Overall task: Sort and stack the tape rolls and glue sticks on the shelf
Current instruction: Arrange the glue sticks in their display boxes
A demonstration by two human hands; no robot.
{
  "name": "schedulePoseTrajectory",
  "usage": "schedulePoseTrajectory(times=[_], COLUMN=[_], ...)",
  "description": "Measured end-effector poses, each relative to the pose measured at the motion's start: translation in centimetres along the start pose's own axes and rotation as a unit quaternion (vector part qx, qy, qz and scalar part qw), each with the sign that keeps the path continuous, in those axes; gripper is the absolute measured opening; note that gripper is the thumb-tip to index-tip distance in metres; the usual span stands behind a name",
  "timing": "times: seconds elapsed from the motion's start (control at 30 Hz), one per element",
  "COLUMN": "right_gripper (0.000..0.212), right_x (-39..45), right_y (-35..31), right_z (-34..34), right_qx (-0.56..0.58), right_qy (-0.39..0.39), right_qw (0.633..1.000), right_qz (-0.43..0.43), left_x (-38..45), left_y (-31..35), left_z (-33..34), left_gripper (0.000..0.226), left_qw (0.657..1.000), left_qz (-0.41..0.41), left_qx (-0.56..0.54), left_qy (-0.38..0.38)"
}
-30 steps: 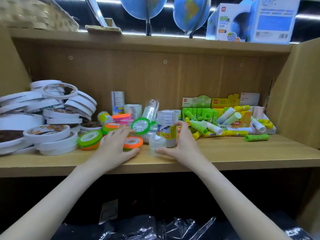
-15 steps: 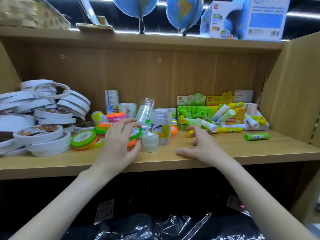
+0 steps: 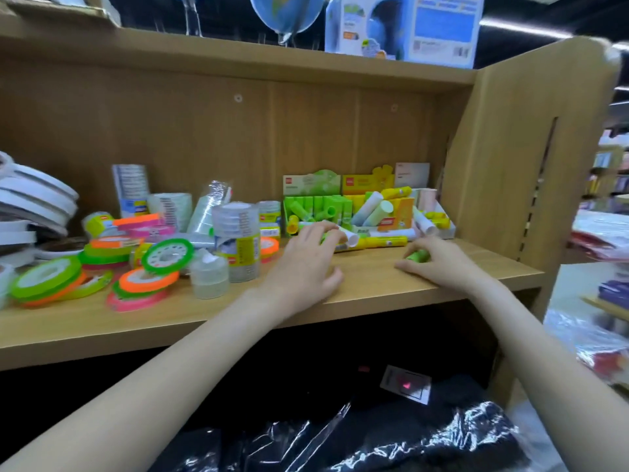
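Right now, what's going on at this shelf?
A person is sorting stationery on a wooden shelf. The right hand grips a loose green glue stick lying near the shelf's front edge. The left hand reaches into loose glue sticks in front of the display boxes, fingers on a green one. The neon tape rolls at left lie unsorted, untouched.

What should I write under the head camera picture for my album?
Right hand grips a green glue stick while the left hand reaches loose glue sticks on a wooden shelf.
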State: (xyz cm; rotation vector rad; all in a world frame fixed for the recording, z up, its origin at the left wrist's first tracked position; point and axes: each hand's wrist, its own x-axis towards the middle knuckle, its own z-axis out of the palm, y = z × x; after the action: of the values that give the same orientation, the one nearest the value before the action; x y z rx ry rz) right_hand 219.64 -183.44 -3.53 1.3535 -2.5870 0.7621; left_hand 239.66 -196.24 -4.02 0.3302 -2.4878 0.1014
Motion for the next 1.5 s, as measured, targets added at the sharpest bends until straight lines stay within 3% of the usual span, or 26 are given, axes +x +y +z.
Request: schedulePoseTrajectory(times=[0.2,0.37,0.43,0.53,0.67,0.8,0.97,1.07,1.17,1.23,1.33,1.5], right_gripper=[0.057,0.064,0.070,0.077,0.065,0.040,0.021,0.006,0.019,0.018,0.022,0.023], right_x=[1.4,2.1,2.5,3.4,4.4,5.9,6.1,5.6,5.2,5.1,5.6,6.5], right_y=[-1.3,-1.2,-1.8,-2.7,-4.1,-5.4,-4.7,-4.3,-4.5,-4.3,-3.9,-3.2], right_z=[1.0,0.9,1.3,2.3,2.8,3.6,4.2,4.1,3.5,3.5,3.8,4.1], right_qx=[0.041,0.172,0.169,0.112,0.114,0.039,-0.016,-0.005,0.063,0.089,0.082,0.045], right_qy=[-0.009,-0.041,-0.073,-0.058,-0.028,-0.035,0.052,0.122,0.147,0.134,0.102,0.126], right_qw=[0.997,0.977,0.971,0.973,0.963,0.965,0.972,0.958,0.954,0.959,0.969,0.981], right_qz=[-0.065,-0.121,-0.155,-0.194,-0.244,-0.259,-0.227,-0.261,-0.255,-0.233,-0.211,-0.140], left_x=[2.4,4.3,4.9,5.6,6.3,6.6,6.2,6.1,6.1,6.0,6.2,5.6], left_y=[-1.6,-3.7,-4.4,-5.0,-5.4,-6.1,-6.0,-5.9,-5.8,-5.6,-5.6,-6.1], left_z=[1.5,2.6,3.0,3.6,3.8,3.7,3.4,3.3,3.2,3.4,3.2,2.7], left_gripper=[0.055,0.083,0.088,0.080,0.056,0.032,0.046,0.058,0.052,0.048,0.034,0.021], left_qw=[0.997,0.982,0.976,0.985,0.994,0.991,0.988,0.987,0.988,0.988,0.987,0.986], left_qz=[-0.055,-0.158,-0.194,-0.148,-0.092,-0.130,-0.155,-0.157,-0.142,-0.139,-0.155,-0.166], left_qx=[0.018,0.035,0.018,0.029,0.044,0.010,-0.009,-0.008,0.003,0.020,0.035,0.006], left_qy=[-0.046,-0.092,-0.101,-0.086,-0.050,-0.022,0.003,-0.018,-0.051,-0.067,-0.034,0.020])
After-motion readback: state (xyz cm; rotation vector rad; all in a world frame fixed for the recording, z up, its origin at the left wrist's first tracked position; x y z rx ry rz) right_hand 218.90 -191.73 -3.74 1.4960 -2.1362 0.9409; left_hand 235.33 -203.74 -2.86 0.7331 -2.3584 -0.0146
